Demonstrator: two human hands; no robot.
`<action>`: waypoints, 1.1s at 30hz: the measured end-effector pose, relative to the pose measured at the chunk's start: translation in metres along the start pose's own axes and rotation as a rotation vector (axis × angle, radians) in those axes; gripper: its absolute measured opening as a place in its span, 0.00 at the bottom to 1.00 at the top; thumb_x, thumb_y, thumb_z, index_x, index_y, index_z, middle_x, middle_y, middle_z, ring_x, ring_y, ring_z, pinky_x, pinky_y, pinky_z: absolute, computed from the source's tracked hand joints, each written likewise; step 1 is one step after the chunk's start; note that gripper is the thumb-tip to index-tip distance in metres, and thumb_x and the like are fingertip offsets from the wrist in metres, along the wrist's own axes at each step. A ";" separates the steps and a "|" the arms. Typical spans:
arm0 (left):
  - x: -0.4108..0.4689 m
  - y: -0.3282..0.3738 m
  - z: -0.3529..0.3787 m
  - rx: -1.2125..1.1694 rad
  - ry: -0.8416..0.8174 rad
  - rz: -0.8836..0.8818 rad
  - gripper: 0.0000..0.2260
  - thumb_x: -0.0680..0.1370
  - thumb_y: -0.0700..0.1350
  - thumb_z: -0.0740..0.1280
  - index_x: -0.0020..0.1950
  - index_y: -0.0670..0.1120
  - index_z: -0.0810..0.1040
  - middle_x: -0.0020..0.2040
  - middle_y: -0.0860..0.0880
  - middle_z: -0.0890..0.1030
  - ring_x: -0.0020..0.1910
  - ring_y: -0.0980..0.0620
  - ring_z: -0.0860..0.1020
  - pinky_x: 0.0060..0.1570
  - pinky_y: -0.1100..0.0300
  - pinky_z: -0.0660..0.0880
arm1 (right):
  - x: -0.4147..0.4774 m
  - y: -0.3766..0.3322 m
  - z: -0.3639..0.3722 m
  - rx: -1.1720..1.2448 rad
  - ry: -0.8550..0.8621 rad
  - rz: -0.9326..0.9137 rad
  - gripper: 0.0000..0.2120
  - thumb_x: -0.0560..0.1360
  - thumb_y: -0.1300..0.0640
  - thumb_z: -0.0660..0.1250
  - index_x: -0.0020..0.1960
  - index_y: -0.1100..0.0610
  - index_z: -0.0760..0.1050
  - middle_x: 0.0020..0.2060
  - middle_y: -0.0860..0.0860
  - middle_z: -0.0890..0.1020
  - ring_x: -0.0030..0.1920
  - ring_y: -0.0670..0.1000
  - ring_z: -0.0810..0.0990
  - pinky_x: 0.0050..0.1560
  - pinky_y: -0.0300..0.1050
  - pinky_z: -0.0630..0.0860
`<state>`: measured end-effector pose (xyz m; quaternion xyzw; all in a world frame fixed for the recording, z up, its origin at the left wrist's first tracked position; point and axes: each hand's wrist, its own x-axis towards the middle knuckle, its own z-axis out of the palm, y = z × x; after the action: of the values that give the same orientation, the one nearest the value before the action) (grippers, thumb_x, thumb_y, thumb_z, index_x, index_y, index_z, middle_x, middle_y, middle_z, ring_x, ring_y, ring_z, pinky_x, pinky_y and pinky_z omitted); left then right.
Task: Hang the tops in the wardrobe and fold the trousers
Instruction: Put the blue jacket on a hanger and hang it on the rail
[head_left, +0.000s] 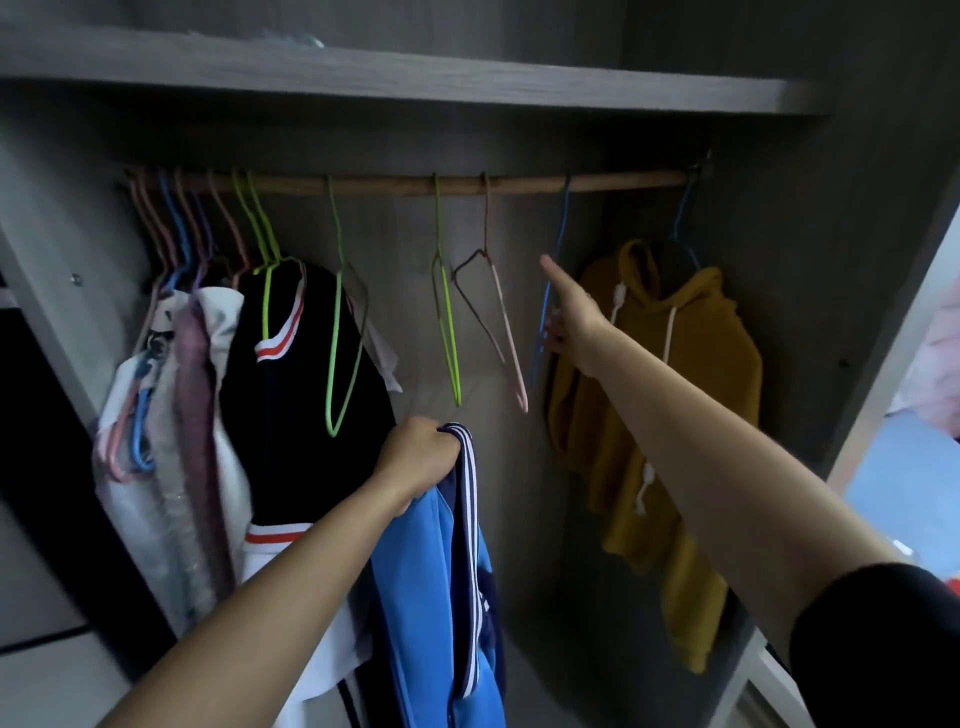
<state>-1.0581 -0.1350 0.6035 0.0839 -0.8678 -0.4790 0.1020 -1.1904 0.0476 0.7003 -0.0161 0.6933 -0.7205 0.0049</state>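
Wardrobe, door side open to the viewer. A shelf runs across just above the wooden rail. The side panels close in left and right.

Left end of rail: a crowd of hangers bunched hook to hook, pink, blue, purple and green, too close for a sure count. Pale clothes and a black top with red-and-white trim hang from them.

Right end: one yellow hoodie on its own blue hanger, near the side panel.

The stretch of rail between black top and hoodie carries only bare wire, with the back panel showing behind. Four bare hangers, spaced apart: a green hanger, a second green hanger, a pink hanger and a blue hanger.

Left hand: a tight fist around the top edge of a blue jacket with navy panel and white stripes. The jacket hangs down from the fist, below the bare hangers and in front of the black top.

Right hand: arm stretched to the bare blue hanger, one digit pointing up, the other fingers at the wire. Whether they close round it cannot be told.
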 end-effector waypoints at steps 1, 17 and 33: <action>0.000 -0.002 -0.001 0.003 -0.001 0.004 0.12 0.62 0.43 0.57 0.34 0.37 0.76 0.35 0.41 0.81 0.37 0.41 0.79 0.36 0.56 0.70 | 0.000 -0.001 0.005 -0.026 -0.002 0.001 0.52 0.67 0.28 0.68 0.80 0.54 0.54 0.42 0.46 0.70 0.38 0.49 0.71 0.35 0.44 0.70; 0.002 -0.010 0.009 -0.013 -0.016 -0.035 0.10 0.64 0.42 0.57 0.36 0.37 0.73 0.32 0.46 0.77 0.33 0.48 0.74 0.34 0.56 0.70 | 0.018 0.019 0.009 -0.379 0.303 -0.218 0.16 0.85 0.53 0.53 0.65 0.59 0.73 0.57 0.59 0.79 0.55 0.58 0.79 0.59 0.54 0.76; -0.001 -0.017 0.050 0.334 -0.025 0.153 0.07 0.68 0.42 0.61 0.31 0.41 0.70 0.28 0.46 0.75 0.34 0.41 0.76 0.30 0.58 0.66 | -0.067 0.139 -0.088 -0.607 0.309 -0.316 0.09 0.79 0.42 0.64 0.46 0.47 0.75 0.36 0.44 0.80 0.37 0.50 0.79 0.37 0.47 0.74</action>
<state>-1.0692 -0.1031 0.5632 0.0274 -0.9402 -0.3203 0.1123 -1.1277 0.1327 0.5572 -0.0150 0.8569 -0.4679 -0.2160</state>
